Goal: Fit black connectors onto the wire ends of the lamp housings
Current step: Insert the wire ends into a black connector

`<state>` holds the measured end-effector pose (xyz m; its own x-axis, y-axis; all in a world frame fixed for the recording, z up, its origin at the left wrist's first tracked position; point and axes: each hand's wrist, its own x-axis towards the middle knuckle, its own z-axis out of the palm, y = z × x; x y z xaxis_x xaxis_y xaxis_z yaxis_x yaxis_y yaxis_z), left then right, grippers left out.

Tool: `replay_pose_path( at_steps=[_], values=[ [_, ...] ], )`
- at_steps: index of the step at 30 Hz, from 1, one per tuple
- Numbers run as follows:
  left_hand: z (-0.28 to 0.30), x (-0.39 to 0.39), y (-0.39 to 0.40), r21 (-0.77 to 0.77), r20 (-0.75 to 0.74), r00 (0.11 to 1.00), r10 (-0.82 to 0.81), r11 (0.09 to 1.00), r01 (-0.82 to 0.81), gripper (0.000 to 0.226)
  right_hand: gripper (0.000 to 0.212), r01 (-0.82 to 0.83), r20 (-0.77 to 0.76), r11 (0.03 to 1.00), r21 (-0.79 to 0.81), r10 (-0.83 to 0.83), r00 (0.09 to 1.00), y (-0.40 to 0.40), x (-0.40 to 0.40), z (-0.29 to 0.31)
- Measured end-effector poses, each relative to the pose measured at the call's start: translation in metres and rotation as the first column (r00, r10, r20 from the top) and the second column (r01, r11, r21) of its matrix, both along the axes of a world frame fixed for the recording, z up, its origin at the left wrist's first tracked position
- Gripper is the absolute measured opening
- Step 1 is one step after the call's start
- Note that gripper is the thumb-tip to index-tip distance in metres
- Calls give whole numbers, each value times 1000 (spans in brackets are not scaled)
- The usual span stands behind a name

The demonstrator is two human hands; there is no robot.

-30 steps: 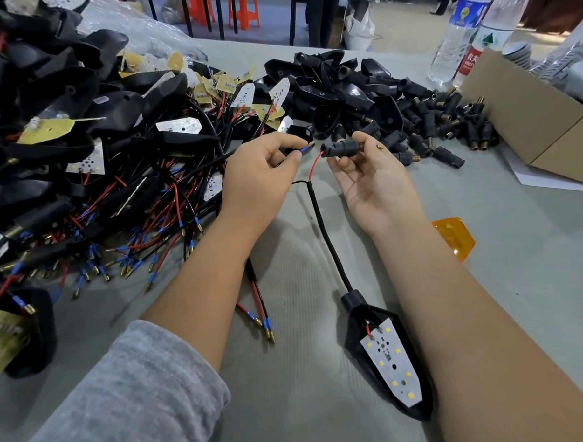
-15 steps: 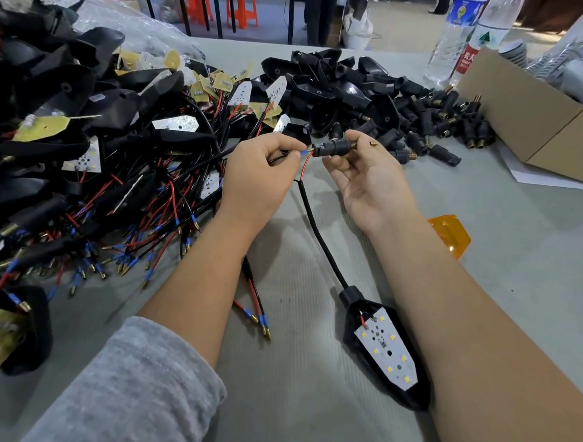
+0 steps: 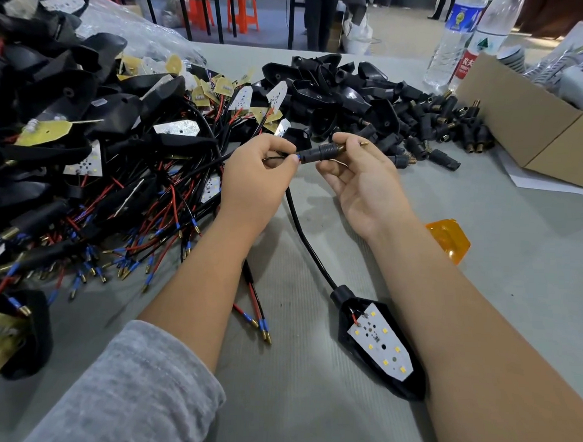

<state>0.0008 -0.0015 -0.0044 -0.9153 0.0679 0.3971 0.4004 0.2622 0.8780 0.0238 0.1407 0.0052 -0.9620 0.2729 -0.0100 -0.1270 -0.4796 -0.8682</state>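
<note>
A black lamp housing with a white LED board lies on the grey table between my forearms. Its black cable runs up to my hands. My left hand pinches the blue-sleeved wire end right at the mouth of a black connector. My right hand holds that connector between thumb and fingertips, its brass threaded end pointing right. A brass pin tip shows just past my right fingers. How deep the wire sits inside the connector is hidden.
A big tangle of housings with red and black wires fills the left. Loose black connectors and empty housings lie at the back. A cardboard box and water bottles stand at right; an orange lens lies by my right wrist.
The red wire loop that showed below the connector has gone; the wire ends have moved into the connector. My hands have come closer together and the housing slid slightly toward them.
</note>
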Motion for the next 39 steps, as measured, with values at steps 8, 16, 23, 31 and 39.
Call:
replay_pose_path(
  at_steps=[8, 16, 23, 31, 39],
  values=[
    [0, -3, 0, -13, 7, 999, 33, 999, -33, 11, 23, -15, -12, 1000, 21, 15, 1000, 0, -1, -1],
    [2, 0, -1, 8, 3, 1000, 1, 1000, -1, 17, 22, -13, -14, 1000, 11, 13, 1000, 1, -2, -3],
    [2, -1, -1, 59, 30, 1000, 6, 998, -7, 8, 20, 10, -10, 999, -45, -10, 1000, 4, -3, -4],
    [4, 2, 2, 50, 45, 999, 14, 999, -16, 9, 20, 12, -9, 999, -42, -12, 1000, 3, -3, -5],
    [3, 3, 2, 29, 24, 1000, 5, 1000, -6, 10, 20, -1, -6, 999, -36, 0, 1000, 4, -2, -5]
  ],
)
